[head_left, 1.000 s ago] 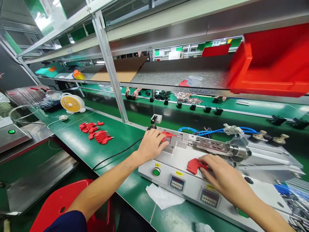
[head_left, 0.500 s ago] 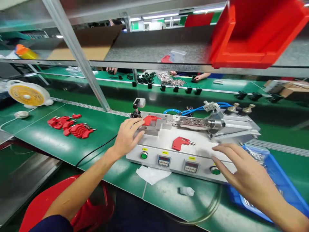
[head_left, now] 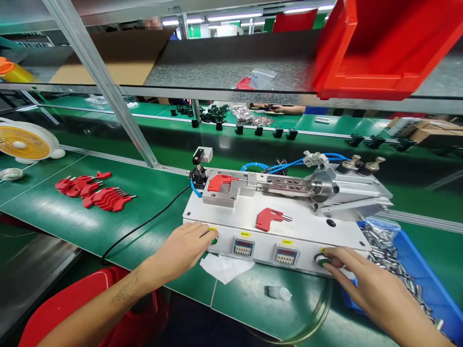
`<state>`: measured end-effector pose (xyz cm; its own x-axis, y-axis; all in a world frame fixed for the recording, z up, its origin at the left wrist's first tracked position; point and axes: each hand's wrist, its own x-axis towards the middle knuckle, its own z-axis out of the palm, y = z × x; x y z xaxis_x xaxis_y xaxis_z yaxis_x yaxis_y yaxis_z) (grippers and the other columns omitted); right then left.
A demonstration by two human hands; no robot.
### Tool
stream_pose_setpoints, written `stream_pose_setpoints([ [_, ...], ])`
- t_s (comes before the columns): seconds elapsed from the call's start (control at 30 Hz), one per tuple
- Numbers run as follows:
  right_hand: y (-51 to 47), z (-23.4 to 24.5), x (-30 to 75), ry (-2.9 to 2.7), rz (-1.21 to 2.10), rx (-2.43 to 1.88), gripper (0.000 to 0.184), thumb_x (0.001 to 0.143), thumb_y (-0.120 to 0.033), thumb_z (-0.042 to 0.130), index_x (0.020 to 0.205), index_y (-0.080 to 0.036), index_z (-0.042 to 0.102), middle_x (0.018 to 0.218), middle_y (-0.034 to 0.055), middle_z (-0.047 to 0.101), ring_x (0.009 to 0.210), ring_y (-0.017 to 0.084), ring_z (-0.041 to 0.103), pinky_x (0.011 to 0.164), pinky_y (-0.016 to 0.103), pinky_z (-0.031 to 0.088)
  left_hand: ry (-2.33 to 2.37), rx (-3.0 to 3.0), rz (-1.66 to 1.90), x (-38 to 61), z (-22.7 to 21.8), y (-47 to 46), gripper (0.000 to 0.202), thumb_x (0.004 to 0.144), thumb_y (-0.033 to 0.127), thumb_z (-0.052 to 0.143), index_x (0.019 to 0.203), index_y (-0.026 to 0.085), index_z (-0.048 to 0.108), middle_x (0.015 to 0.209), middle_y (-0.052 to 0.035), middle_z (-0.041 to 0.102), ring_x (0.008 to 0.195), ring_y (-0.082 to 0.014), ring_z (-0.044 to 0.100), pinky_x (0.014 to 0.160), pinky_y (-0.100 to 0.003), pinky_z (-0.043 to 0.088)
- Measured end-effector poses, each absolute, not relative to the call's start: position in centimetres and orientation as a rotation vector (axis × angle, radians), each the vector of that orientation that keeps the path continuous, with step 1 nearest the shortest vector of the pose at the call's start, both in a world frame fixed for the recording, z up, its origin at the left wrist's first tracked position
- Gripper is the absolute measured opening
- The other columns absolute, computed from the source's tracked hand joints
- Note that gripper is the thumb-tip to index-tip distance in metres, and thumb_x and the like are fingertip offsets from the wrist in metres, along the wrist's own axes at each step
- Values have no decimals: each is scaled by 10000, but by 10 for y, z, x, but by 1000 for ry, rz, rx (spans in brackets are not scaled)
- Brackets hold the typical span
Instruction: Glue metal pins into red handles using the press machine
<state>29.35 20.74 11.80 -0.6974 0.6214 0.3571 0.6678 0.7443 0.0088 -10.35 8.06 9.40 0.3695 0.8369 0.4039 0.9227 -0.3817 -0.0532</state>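
Left hand: the left hand (head_left: 183, 250) has come off the red plastic-handled key (head_left: 219, 182) clamped in the metal fixture, and its loosely curled, empty fingers now press the left green round button (head_left: 214, 239).
Right hand: the right hand (head_left: 365, 284) has dropped to the right green round button (head_left: 321, 260), fingers extended, holding nothing.
Machine: white box-shaped press machine (head_left: 307, 231) on the green table (head_left: 72, 217); a second red key (head_left: 267, 219) lies loose on its top.
Meaning: both hands are clear of the fixture; likely a two-button start.

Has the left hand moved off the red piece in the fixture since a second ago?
Yes. The left hand came down from the red piece in the fixture to the green button on the machine's front panel.
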Motion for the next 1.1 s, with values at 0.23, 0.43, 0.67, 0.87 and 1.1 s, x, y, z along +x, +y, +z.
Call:
stream_pose_setpoints([
  [0.23, 211, 111, 294, -2581, -245, -1080, 363, 1047, -446, 355, 1002, -244, 654, 880, 63, 753, 643, 286, 723, 431, 371, 527, -1682, -2260, -498, -93, 89, 84, 145, 960, 96, 508, 989, 223, 571, 894, -8, 689, 776, -214, 630, 645, -350, 448],
  [0.43, 205, 114, 286, -2557, -123, -1128, 346, 1030, -448, 362, 1001, -229, 628, 874, 87, 739, 677, 278, 717, 483, 357, 536, -1655, -2334, -559, -100, 88, 84, 131, 1007, 146, 469, 1025, 211, 581, 921, -27, 688, 817, -217, 633, 687, -348, 483],
  [0.67, 179, 123, 293, -2581, -125, -1195, 428, 1039, -483, 329, 1172, -197, 617, 1020, 141, 738, 804, 306, 730, 571, 375, 540, -1673, -2302, -950, -102, 71, 36, 164, 1056, 205, 484, 1137, 189, 626, 951, -45, 714, 846, -189, 644, 761, -334, 502],
  [0.87, 153, 112, 298, -2700, 280, -1060, 392, 1038, -514, 422, 1135, -218, 660, 1021, 104, 748, 851, 276, 741, 701, 379, 611, -1900, -2454, -1096, -75, 5, -30, 258, 1057, 210, 451, 989, 201, 699, 879, -33, 725, 789, -179, 662, 716, -335, 540],
  [1.1, 130, 93, 281, -2830, 272, -933, 341, 1059, -396, 386, 1057, -218, 677, 1013, 90, 749, 865, 266, 749, 682, 369, 610, -2389, -2421, -763, -49, -112, -71, 382, 1019, 241, 477, 1363, 238, 643, 1463, -114, 614, 1376, -295, 557, 1160, -576, 483],
])
